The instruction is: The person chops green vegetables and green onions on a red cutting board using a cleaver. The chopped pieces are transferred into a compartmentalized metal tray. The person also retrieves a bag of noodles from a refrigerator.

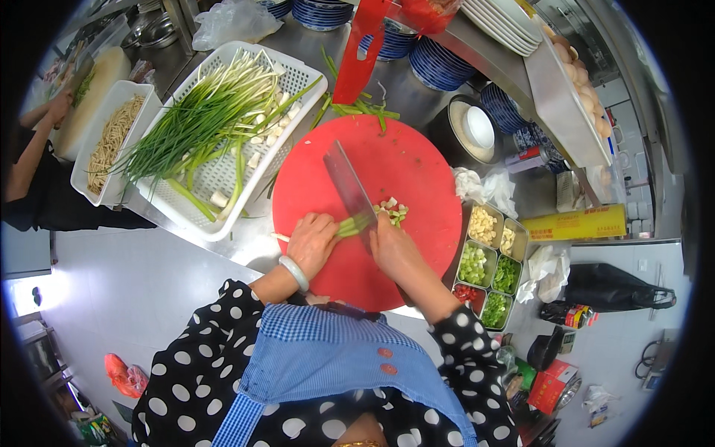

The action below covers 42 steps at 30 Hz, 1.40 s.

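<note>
On a round red cutting board [413,268], my left hand [314,241] presses down a bundle of green stalks [351,227], a pale end sticking out to its left. My right hand [395,246] grips a cleaver [347,177], whose broad blade stands across the stalks just right of my left fingers. Small chopped pieces [395,211] lie on the board to the right of the blade. The cleaver's handle is mostly hidden inside my right hand.
A white perforated basket [234,226] of greens stands at the left, beside a tub of noodle-like strips [114,142]. Divided metal containers [491,265] of chopped ingredients sit at the right. A red knife-like tool [360,61] hangs over the board's far edge. Another person's arm [36,139] is at far left.
</note>
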{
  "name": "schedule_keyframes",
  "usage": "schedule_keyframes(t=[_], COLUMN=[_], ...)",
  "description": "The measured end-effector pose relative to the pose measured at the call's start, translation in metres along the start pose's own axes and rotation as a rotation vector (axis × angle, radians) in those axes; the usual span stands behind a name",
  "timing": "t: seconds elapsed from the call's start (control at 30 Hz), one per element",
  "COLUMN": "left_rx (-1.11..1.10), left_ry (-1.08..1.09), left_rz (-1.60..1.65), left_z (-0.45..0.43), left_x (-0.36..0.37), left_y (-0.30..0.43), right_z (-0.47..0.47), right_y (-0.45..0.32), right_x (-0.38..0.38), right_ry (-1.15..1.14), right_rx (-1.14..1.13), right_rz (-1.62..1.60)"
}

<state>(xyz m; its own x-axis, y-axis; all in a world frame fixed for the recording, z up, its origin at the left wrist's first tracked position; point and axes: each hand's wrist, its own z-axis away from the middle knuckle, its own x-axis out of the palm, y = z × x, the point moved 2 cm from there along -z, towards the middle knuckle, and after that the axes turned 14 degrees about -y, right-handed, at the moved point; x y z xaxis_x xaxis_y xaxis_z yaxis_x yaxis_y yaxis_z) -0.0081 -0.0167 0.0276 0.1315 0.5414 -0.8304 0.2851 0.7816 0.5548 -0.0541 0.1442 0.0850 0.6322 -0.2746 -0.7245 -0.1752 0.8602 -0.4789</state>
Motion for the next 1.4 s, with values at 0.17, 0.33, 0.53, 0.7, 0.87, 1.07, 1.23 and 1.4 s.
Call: schedule_keyframes(t=[0.17, 0.33, 0.53, 0.7, 0.87, 1.07, 1.23, 1.4], left_rx=[0.029, -0.011, 0.013, 0.045, 0.008, 0.026, 0.028, -0.016], left_ry=[0.070, 0.052, 0.084, 0.094, 0.090, 0.112, 0.061, 0.071], left_rz=[-0.026, -0.029, 0.008, -0.021, -0.033, 0.007, -0.014, -0.067], left_z=[0.001, 0.003, 0.003, 0.002, 0.004, 0.004, 0.000, -0.005], left_x=[-0.005, -0.003, 0.001, -0.005, -0.006, -0.002, -0.003, -0.008], left_y=[0.004, 0.004, 0.002, 0.005, 0.007, 0.003, 0.007, 0.013], right_z=[-0.008, 0.015, 0.003, -0.010, 0.009, 0.005, -0.020, -0.007], right_y=[0.004, 0.005, -0.004, -0.007, 0.000, -0.002, -0.001, 0.007], right_x=[-0.003, -0.004, -0.003, -0.001, -0.002, 0.003, 0.008, -0.002], right_ry=[0.124, 0.039, -0.102, 0.121, 0.069, -0.020, 0.060, 0.189], right_rx=[-0.057, -0.021, 0.012, -0.073, -0.027, -0.046, 0.000, -0.012], right_rz=[-0.073, -0.039, 0.023, -0.100, -0.077, -0.012, -0.046, -0.120])
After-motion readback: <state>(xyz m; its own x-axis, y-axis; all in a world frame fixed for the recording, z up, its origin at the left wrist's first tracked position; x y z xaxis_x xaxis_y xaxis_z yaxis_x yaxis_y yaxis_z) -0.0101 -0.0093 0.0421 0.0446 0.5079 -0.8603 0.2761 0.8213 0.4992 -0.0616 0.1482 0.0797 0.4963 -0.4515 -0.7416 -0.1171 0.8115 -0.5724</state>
